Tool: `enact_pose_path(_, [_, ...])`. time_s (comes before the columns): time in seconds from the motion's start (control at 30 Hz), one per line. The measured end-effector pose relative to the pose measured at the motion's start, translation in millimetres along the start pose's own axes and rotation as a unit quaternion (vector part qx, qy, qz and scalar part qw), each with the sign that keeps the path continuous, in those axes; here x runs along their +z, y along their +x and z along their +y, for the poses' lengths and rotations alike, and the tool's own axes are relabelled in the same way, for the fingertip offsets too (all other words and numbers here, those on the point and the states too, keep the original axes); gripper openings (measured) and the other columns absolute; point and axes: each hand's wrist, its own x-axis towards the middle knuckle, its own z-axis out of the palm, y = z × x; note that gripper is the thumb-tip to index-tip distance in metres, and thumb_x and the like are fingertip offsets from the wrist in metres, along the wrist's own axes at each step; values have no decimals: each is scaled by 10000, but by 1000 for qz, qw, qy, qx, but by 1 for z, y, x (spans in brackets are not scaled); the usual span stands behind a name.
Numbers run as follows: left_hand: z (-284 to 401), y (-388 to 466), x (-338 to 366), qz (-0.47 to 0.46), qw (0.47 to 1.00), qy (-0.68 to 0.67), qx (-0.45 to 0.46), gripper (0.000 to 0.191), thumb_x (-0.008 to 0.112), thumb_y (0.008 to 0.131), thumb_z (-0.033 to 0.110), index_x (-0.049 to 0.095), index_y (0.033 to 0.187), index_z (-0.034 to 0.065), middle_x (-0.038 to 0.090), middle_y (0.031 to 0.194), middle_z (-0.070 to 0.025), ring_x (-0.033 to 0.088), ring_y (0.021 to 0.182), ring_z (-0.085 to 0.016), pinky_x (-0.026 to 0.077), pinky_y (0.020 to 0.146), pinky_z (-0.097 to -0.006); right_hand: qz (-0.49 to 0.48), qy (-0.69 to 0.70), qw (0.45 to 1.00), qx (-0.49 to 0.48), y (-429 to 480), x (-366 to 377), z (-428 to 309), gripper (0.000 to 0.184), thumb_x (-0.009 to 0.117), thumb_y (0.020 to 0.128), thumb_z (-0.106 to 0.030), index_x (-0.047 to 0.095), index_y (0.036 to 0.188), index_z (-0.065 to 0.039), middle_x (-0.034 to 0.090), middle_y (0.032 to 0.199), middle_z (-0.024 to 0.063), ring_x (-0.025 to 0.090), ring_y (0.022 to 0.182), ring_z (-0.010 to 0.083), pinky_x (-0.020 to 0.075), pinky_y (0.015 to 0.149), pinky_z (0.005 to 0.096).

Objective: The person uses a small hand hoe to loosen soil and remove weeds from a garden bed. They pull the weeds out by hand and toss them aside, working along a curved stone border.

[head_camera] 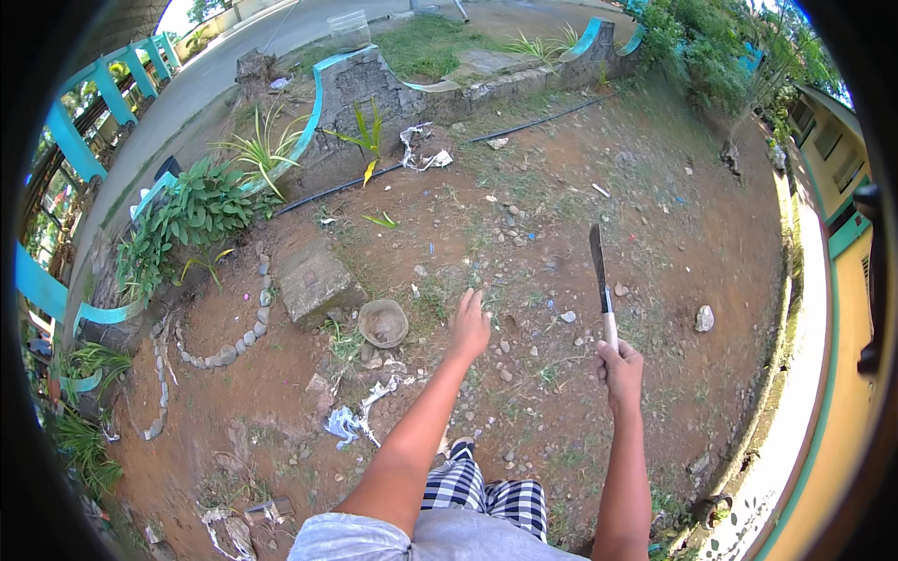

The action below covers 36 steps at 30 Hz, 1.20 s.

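My right hand (621,368) grips the pale handle of a machete (599,270), its dark blade pointing up and away from me over the dirt. Out in front, my left hand (471,324) hangs over the ground with nothing visible in it; its fingers point forward. Left of that hand, a round, worn container (384,323) sits on the soil beside a concrete block (316,280). Small grass tufts (433,301), pebbles and scraps of litter are scattered around. Blue and white plastic scraps (344,424) lie left of my foot.
A low cracked wall (365,98) with turquoise edging runs across the far side, a black hose (337,188) along its base. Curved rows of stones (226,355) lie at left. One large pale stone (704,318) sits at right, before a concrete edge and a yellow building (852,336).
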Motion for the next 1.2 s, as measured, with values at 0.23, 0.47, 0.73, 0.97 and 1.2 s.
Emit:
enact_pose_path(0.23, [23,104,40,92,995,-21,-15,499,574,851,107,437,1318,-5,392,1399,-207,368,1304,-354,308,1078,-407,-39,-23,999,-9,142,-23,-32,138,648,846,-145,611,860,-13,518,591,-26,439,444,46,315,394,204])
enact_pose_path(0.47, [34,180,76,171,983,-6,-64,491,583,854,110,447,1311,-5,393,1392,-233,352,1309,-378,291,1087,-419,-153,-41,987,-22,297,-16,-54,148,658,838,-158,616,853,-17,522,592,-23,435,443,47,323,394,214])
enact_pose_path(0.73, [43,260,152,178,978,14,-111,471,594,851,118,481,1301,36,414,1382,-221,391,1284,-369,313,1074,-418,-228,-60,972,5,451,9,-65,136,653,837,-150,603,818,-24,524,594,-22,440,451,48,326,406,214])
enact_pose_path(0.97, [70,378,219,159,977,-3,-140,453,583,864,136,486,1299,56,423,1380,-198,405,1270,-366,342,1054,-425,-234,-89,968,4,580,-1,-80,122,629,852,-149,595,830,-34,529,608,-21,446,456,50,323,404,210])
enact_pose_path(1.2, [113,462,217,200,963,-24,-178,468,583,873,164,463,1313,58,390,1403,-189,408,1268,-364,353,1041,-436,-266,-89,960,27,665,24,-115,97,610,861,-138,582,822,-53,519,607,-19,447,449,56,329,390,212])
